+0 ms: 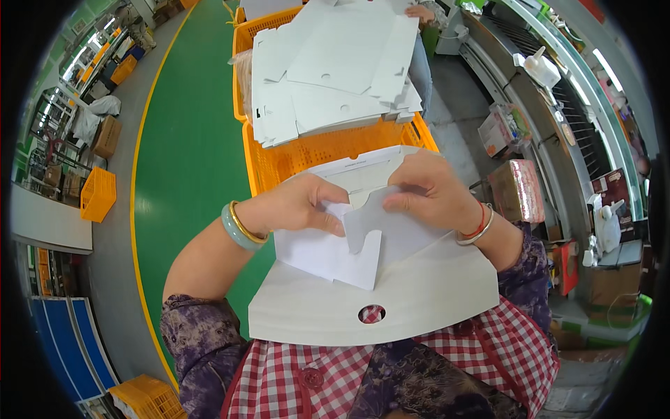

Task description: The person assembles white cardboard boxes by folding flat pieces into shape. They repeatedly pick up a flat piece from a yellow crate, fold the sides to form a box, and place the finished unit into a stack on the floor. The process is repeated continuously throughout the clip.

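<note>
Spanning both hands: one white die-cut cardboard box, partly folded, resting across the wearer's front.

Left hand: at 10 o'clock from where the flaps cross; thumb and fingers closed in a narrow pinch on the left flap. Jade-green and gold bangles at wrist.

Right hand: at 2 o'clock from the crossing; thumb and bent fingers pinching the right flap. Red cord and silver-toned bangle at wrist.

Key relation: the right flap's hooked tab lies over the left flap, its tip pointing to 6 o'clock. From the right hand the tip lies at 8 o'clock; from the left hand, at 4 o'clock. Nearer of the two: the left, its thumb just beside the tab's edge. Whether thumb and tab touch, or the tab is locked in, cannot be told.

Long axes: left flap, roughly 10 to 4 o'clock; right flap, roughly 2 to 8.

Near panel: at 6 o'clock, one oval cut-out, checked apron showing through.

Beyond, at 12 o'clock: orange perforated crate; above it, stacked white cardboard blanks.
</note>
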`<state>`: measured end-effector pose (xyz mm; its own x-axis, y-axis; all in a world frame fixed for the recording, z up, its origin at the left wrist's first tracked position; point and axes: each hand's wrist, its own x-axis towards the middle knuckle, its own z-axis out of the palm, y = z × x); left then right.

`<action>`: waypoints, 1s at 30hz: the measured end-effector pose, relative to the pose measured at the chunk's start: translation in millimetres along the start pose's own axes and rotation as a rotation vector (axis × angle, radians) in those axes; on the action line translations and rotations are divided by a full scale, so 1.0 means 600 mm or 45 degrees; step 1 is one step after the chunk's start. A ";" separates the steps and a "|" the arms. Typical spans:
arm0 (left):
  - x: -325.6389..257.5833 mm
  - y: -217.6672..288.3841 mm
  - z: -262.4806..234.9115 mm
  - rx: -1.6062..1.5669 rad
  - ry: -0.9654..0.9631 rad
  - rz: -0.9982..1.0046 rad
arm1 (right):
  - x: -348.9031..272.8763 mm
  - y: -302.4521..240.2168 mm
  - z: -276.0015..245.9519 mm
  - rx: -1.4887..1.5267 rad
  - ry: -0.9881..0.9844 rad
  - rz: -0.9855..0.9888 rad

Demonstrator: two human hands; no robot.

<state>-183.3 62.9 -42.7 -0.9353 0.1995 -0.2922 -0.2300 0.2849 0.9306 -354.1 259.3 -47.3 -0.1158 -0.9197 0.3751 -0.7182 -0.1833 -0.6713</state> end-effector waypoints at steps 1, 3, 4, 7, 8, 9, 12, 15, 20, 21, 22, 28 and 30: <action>-0.002 0.001 0.001 -0.019 0.023 -0.009 | 0.001 0.001 0.000 -0.006 0.001 -0.007; -0.004 0.005 0.001 -0.049 0.066 -0.022 | 0.004 0.002 0.000 0.066 -0.002 0.018; -0.005 0.007 0.001 -0.041 0.072 -0.016 | 0.006 0.002 -0.001 0.099 -0.001 0.029; -0.006 0.013 0.001 -0.059 0.096 0.009 | 0.014 0.002 -0.009 0.149 -0.089 0.063; -0.005 0.016 0.002 -0.095 0.110 0.027 | 0.015 0.002 -0.009 0.174 -0.103 0.062; -0.005 0.018 0.001 -0.131 0.124 0.045 | 0.017 0.003 -0.008 0.198 -0.116 0.060; -0.012 0.018 0.005 -0.111 0.230 0.008 | 0.018 0.008 -0.007 0.152 -0.100 0.085; -0.011 -0.002 0.008 -0.121 0.461 -0.063 | 0.018 0.006 -0.010 -0.036 -0.075 0.206; -0.019 -0.001 0.050 0.273 0.677 -0.054 | -0.005 0.010 0.001 -0.269 -0.096 0.145; -0.021 0.002 0.053 0.326 0.672 -0.080 | -0.009 0.007 0.003 -0.271 -0.093 0.132; -0.023 0.003 0.054 0.357 0.645 -0.100 | -0.012 0.005 0.006 -0.274 -0.091 0.119; -0.043 -0.009 0.050 0.819 0.510 -0.059 | -0.044 0.016 0.040 -0.138 -0.233 0.134; -0.065 -0.018 0.047 1.245 0.524 -0.031 | -0.054 0.022 0.039 -0.155 -0.260 0.173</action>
<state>-137.1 78.4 -47.5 -0.9944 -0.0972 -0.0413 -0.1050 0.9513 0.2897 -344.0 278.4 -83.4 -0.0848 -0.9862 0.1419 -0.7842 -0.0218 -0.6201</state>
